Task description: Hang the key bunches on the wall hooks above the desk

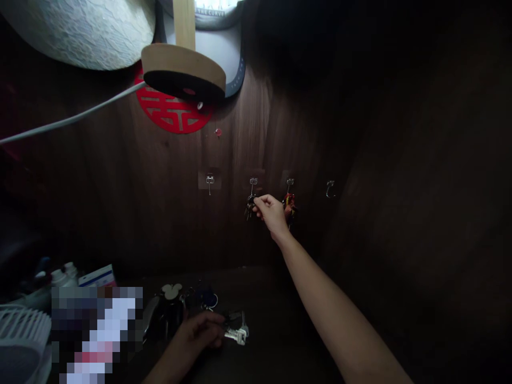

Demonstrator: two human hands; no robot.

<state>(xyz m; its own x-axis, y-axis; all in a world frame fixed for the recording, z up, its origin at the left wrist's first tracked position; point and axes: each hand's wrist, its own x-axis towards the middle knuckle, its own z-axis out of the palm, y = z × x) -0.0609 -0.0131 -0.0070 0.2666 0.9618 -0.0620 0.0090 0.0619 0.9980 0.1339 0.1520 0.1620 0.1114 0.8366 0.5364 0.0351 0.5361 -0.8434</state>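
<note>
My right hand (272, 212) reaches up to the dark wood wall, thumb and fingertips pinched on a small bunch of keys (249, 207) at the second metal hook (253, 182) from the left. Whether the ring still bears on the hook or only on my fingers I cannot tell. Just right of this hand, a red and yellow keychain (288, 201) hangs from the third hook (290, 182), partly hidden. Low down, my left hand (200, 333) has its fingers closed on silver keys (238, 335); a blue key tag (208, 296) with a ring lies just beyond it.
More hooks, the leftmost (210, 181) and the rightmost (330, 189), hold nothing. Above are a round wooden lamp base (184, 64), a white cable (76, 119) and a red paper-cut (176, 114). A white basket (24, 328) and bottles (60, 277) stand lower left.
</note>
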